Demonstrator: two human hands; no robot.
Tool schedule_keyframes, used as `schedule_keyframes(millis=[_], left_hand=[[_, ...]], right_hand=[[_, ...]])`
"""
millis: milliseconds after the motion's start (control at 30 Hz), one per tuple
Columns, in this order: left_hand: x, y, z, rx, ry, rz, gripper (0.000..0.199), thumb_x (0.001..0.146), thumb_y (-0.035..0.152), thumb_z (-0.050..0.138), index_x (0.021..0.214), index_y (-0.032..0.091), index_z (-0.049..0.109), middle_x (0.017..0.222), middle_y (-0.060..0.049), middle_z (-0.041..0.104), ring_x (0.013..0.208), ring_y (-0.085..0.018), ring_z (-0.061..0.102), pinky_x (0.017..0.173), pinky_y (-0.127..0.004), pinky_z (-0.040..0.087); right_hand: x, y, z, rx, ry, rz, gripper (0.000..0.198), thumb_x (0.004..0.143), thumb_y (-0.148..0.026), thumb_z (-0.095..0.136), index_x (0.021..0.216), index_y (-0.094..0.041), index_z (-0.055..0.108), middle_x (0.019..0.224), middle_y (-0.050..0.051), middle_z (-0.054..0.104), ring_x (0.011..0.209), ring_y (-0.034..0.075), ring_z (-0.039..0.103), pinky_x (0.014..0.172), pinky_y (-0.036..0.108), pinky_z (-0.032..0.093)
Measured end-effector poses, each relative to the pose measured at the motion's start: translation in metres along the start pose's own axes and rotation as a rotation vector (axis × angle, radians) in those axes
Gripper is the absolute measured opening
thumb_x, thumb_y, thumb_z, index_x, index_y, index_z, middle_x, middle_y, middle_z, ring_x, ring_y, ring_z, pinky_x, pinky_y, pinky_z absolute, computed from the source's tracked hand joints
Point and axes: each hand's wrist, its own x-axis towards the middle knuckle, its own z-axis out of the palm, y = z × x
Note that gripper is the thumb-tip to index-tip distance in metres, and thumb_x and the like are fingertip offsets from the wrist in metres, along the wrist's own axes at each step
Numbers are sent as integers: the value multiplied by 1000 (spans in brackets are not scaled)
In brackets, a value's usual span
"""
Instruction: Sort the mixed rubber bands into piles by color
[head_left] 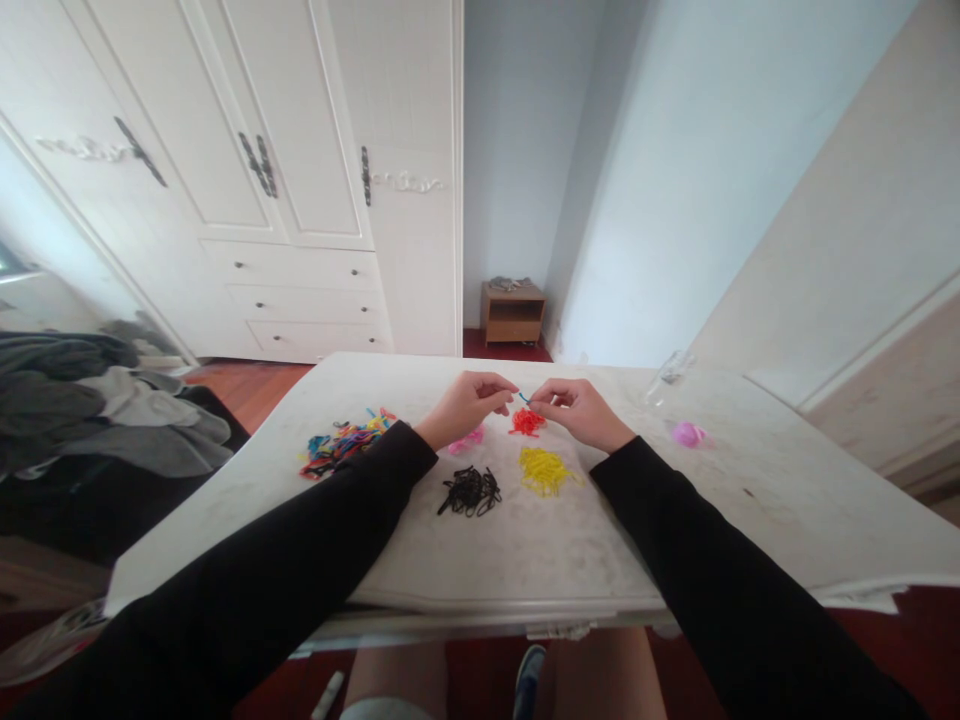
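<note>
Near the frame's center, the right hand (pixel 583 410) pinches a small blue band (pixel 524 399) just above a red pile (pixel 527 423); the left hand (pixel 469 404) curls at its other end, whether gripping it cannot be told. Lower down, the tabletop (pixel 525 560) bears a yellow pile (pixel 545 472) and a black pile (pixel 471 491), with a mixed-color pile (pixel 341 447) at center left.

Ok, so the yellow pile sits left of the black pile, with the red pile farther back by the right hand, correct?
Not quite: the head view shows the yellow pile to the right of the black pile, not left. The red pile is indeed farther back, by the right hand.
</note>
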Motion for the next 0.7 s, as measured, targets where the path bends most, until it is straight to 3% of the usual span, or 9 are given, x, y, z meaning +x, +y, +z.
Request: schedule_keyframes(millis=[300, 700], left_hand=[[0, -2, 2, -10, -17, 28, 12, 82, 24, 75, 83, 12, 74, 67, -2, 71, 64, -13, 67, 64, -25, 55], [0, -1, 3, 13, -11, 0, 9, 84, 20, 69, 79, 14, 66, 62, -1, 67, 61, -12, 66, 63, -24, 52]], right_hand=[[0, -4, 0, 0, -6, 3, 25, 83, -43, 74, 79, -18, 77, 73, 4, 73, 66, 16, 60, 65, 31, 46], [1, -6, 2, -10, 114, 6, 21, 80, -38, 73, 72, -19, 72, 67, 2, 67, 61, 15, 55, 61, 31, 41]])
